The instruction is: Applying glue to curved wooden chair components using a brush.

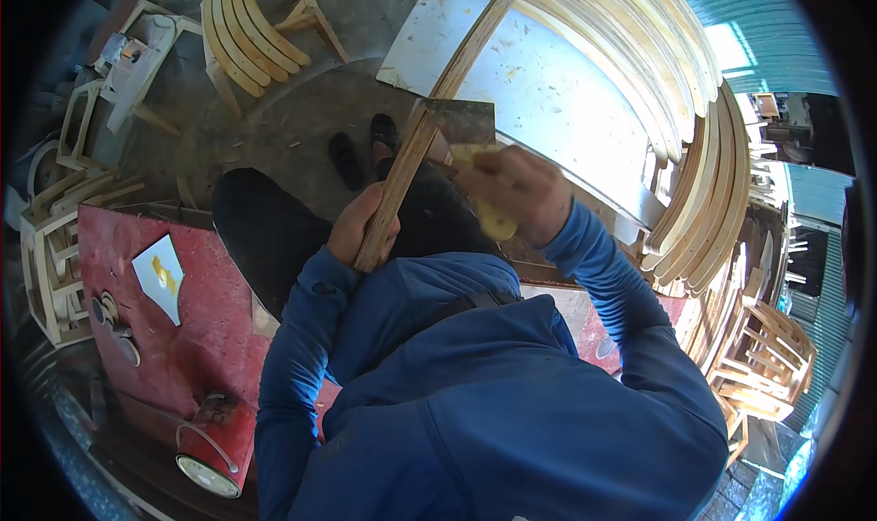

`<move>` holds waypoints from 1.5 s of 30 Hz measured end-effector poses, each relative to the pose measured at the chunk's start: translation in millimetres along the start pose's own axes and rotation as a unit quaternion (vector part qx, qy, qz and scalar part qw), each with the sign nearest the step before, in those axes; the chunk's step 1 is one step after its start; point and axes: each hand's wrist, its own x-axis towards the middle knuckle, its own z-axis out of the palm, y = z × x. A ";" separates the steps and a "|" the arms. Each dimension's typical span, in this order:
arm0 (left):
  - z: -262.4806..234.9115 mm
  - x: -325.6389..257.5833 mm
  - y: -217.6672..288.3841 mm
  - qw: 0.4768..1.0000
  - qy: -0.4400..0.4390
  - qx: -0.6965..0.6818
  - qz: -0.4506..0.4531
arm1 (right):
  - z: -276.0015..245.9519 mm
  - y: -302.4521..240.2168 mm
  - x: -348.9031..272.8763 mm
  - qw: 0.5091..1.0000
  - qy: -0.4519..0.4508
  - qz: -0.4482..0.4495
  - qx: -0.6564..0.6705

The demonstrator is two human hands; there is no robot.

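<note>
Left hand [358, 227] closed around near end of curved wooden slat [429, 119], fingers wrapped from the left, thumb side toward the body; grip full, no gap visible between palm and wood. Slat tilted, running from the left hand near centre up and to the right toward the far edge, crossing over the knees. Right hand [513, 190] curled shut on a yellow pad [491, 212], pad pinched between fingers and palm, part of it showing below the knuckles and part at the fingertips. Right hand just right of the slat, close beside it; actual contact between pad and wood cannot be told. Dark flat scraper-like sheet [461, 123] just beyond the right hand, leaning by the slat; whether held cannot be told. Both sleeves blue, forearms entering from the near side. Black shoes [364, 148] on concrete floor beyond the knees. White board [539, 82] lying far right of the slat. Stacks of bent wooden slats [694, 155] arcing along the right, another stack [247, 27] at far left. Red bench [174, 311] at near left, carrying a white paper piece [157, 274]. Wooden chair frames [767, 347] at right.
</note>
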 end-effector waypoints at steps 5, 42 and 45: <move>0.4 -1.2 0.6 1.000 0.005 0.001 0.000 | -2.9 -22.0 -15.4 0.997 -0.076 0.003 0.025; -14.5 0.8 -9.4 0.999 0.023 -0.016 0.041 | -19.1 19.1 71.2 0.992 -0.070 -0.067 -0.086; -1.8 -5.9 -3.0 0.998 0.049 0.000 0.049 | -32.7 -6.2 69.3 0.993 -0.108 -0.015 0.045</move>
